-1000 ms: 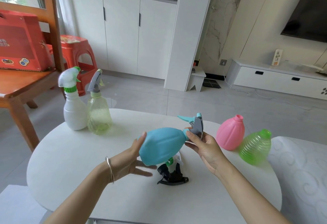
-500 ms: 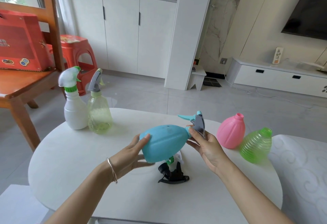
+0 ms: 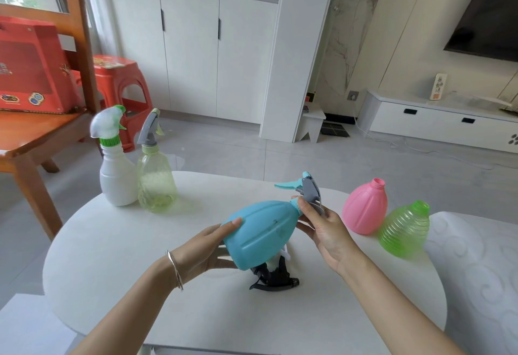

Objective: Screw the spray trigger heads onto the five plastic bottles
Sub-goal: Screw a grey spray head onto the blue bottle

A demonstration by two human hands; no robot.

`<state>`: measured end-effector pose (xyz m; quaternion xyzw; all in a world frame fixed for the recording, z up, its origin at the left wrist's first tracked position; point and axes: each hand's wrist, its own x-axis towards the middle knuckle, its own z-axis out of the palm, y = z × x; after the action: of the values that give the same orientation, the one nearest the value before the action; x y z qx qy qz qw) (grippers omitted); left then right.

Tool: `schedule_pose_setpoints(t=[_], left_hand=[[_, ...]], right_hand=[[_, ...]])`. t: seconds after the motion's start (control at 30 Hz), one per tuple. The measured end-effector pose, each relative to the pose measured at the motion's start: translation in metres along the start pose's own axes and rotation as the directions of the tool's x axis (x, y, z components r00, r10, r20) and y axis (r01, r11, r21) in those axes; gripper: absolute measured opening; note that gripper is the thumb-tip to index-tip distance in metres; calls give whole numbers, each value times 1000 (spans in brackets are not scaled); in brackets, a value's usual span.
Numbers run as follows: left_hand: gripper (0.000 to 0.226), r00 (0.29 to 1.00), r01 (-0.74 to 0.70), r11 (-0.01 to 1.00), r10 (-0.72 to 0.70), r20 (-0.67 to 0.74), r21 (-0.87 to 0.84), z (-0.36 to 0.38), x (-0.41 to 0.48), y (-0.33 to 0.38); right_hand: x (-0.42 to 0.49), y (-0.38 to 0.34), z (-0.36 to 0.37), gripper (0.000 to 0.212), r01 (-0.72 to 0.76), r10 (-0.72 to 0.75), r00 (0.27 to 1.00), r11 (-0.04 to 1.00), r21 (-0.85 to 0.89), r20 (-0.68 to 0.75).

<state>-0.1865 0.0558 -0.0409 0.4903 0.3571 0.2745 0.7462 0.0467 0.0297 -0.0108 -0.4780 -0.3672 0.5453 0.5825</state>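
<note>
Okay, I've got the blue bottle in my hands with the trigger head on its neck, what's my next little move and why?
Probably give the trigger head another turn with your right hand while your left hand steadies the blue bottle. The bottle is tilted in mid-air, so it isn't set down as finished yet.

Both forearms reach forward from the lower edge of the view, bare to the wrist. Left hand (image 3: 206, 252): palm turned inward and upward, fingers (image 3: 224, 259) spread beneath the blue bottle (image 3: 259, 235), thumb pressed on its upper side; a thin metal bangle (image 3: 175, 270) circles the wrist. Right hand (image 3: 325, 232): palm facing left, fingertips pinching the grey spray trigger head (image 3: 309, 193) at the bottle's neck.
</note>
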Motion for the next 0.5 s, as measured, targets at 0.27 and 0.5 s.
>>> schedule_pose_setpoints(t=[0.27, 0.5], left_hand=[[57, 996, 1, 991, 12, 89, -137, 3, 2, -3], [55, 997, -52, 998, 54, 49, -42, 7, 1, -4]], right_hand=[[-5, -7, 6, 44, -37, 14, 991, 984, 173, 137], [-5, -9, 8, 29, -7, -15, 992, 984, 176, 123]])
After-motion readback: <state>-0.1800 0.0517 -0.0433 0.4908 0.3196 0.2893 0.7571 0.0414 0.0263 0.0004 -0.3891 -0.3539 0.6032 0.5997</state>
